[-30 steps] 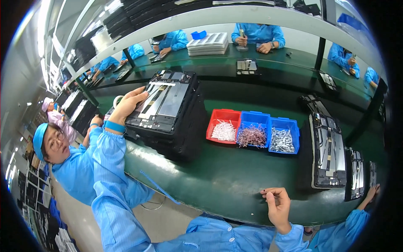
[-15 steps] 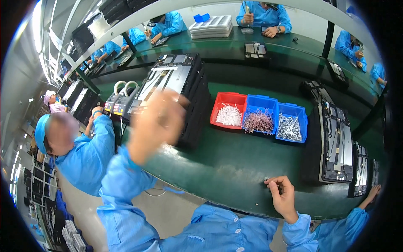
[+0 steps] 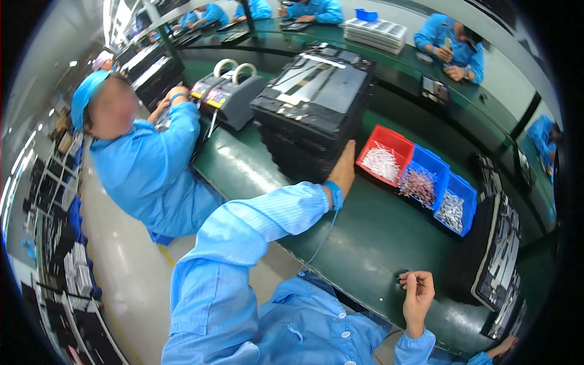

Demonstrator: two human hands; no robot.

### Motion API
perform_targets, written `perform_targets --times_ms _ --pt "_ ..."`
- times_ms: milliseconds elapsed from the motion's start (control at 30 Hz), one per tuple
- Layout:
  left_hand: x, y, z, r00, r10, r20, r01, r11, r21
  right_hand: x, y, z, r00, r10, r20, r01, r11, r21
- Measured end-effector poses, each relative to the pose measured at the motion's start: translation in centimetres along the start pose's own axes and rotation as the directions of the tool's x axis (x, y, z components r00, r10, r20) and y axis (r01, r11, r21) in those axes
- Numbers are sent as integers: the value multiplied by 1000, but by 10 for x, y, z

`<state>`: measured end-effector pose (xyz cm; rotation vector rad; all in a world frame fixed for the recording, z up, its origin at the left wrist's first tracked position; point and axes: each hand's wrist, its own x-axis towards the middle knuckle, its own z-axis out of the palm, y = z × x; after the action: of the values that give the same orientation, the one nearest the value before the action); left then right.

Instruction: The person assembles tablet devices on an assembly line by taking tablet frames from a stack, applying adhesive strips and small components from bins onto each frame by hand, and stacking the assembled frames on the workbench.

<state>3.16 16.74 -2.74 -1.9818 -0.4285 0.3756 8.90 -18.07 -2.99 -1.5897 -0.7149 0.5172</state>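
Note:
A tall stack of opened flat devices with black and silver insides (image 3: 328, 79) rises left of centre, in black trays. Against its right side is my left hand (image 3: 344, 169), a blue band at the wrist. Its visible fingers point up along the stack, and the rest are hidden. By the near table edge, my right hand (image 3: 418, 298) is closed in a pinch. At its fingertips is a small black piece (image 3: 402, 277), too small to name.
A red bin (image 3: 386, 137) of white bits and two blue bins (image 3: 467, 188) stand right of the stack. Another device stack (image 3: 502, 249) is at the right. A tape dispenser (image 3: 234, 100) and a co-worker (image 3: 146, 152) are left; more people work across the green table (image 3: 340, 243).
My left hand has come down from a raised blur to the stack's right side. My view has turned left. The right hand stays pinched near the table edge.

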Motion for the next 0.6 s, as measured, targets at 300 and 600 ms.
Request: perform_targets --times_ms 300,600 --pt "15 -37 76 999 -42 0 42 988 -148 -4 5 -10 1000 15 -17 -15 1000 -14" --pt "14 -77 162 990 -60 -124 47 993 -111 -10 4 -3 999 -43 -4 42 992 -116"
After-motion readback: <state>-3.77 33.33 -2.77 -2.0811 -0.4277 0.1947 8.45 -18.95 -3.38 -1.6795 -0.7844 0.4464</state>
